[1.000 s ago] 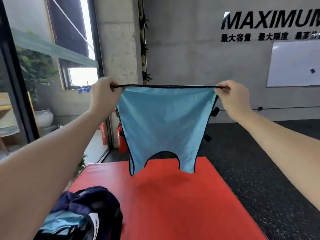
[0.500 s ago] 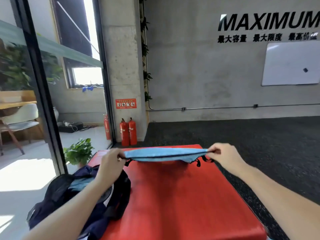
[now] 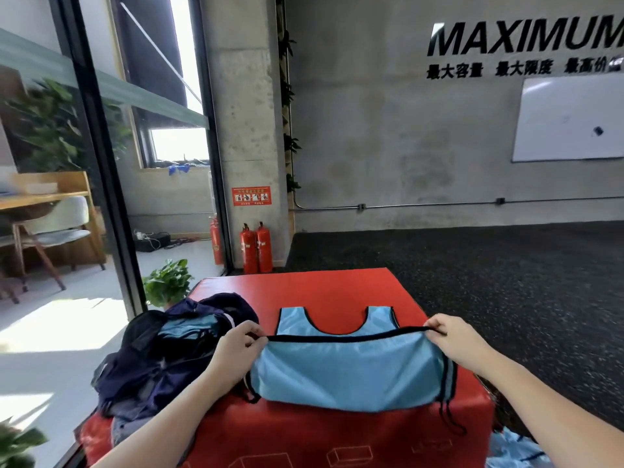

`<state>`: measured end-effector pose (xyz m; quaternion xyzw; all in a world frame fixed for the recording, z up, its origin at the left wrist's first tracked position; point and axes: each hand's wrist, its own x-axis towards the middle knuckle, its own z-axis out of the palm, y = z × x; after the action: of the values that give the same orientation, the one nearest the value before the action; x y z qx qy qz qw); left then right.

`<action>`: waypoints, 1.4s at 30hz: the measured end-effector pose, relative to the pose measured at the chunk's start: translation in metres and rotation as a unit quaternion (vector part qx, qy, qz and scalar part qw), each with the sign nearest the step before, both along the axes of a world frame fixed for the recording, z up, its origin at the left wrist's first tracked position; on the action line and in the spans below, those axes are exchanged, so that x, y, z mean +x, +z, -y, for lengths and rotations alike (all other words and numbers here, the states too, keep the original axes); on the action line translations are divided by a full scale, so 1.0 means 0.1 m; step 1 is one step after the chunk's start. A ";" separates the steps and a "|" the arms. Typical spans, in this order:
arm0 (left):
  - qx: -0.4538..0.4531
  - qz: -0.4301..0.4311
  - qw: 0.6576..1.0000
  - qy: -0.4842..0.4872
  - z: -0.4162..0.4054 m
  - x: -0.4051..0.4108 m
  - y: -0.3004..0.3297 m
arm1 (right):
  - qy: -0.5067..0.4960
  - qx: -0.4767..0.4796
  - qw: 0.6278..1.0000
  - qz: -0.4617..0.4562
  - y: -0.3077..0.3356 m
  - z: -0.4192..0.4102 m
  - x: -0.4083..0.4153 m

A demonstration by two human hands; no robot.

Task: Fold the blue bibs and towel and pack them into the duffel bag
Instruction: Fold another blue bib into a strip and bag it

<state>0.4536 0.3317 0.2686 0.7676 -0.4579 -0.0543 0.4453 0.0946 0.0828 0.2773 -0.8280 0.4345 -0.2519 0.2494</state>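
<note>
A light blue bib with black trim lies on the red padded block, its shoulder straps pointing away from me. My left hand pinches the left end of its black hem and my right hand pinches the right end, the hem stretched taut between them above the straps. The dark navy duffel bag sits open at the block's left side, with light blue fabric showing inside. More light blue cloth lies on the floor at the lower right.
The block's right and near edges drop to a dark speckled floor. Red fire extinguishers stand by a concrete pillar behind. A potted plant sits left of the block, next to a glass partition.
The bib hung in the air a second ago. Both hands brought it down onto the red block, then drew the hem back toward me, so the bib now lies folded over with straps far.
</note>
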 end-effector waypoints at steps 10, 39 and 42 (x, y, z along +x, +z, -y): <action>-0.006 -0.057 0.998 0.005 0.52 0.02 -0.17 | -0.031 0.015 0.998 0.045 -0.19 0.42 0.14; 0.074 -0.003 0.991 0.114 1.56 0.62 -0.50 | -0.069 0.003 0.997 0.024 -0.80 1.43 0.90; 0.050 -0.002 0.989 0.136 1.72 0.73 -0.56 | -0.081 -0.003 0.995 0.052 -0.80 1.49 1.05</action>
<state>0.5266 0.1597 0.2123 0.8440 -0.3449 -0.0175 0.4103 0.1999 -0.0666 0.1970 -0.7765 0.4860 -0.3152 0.2479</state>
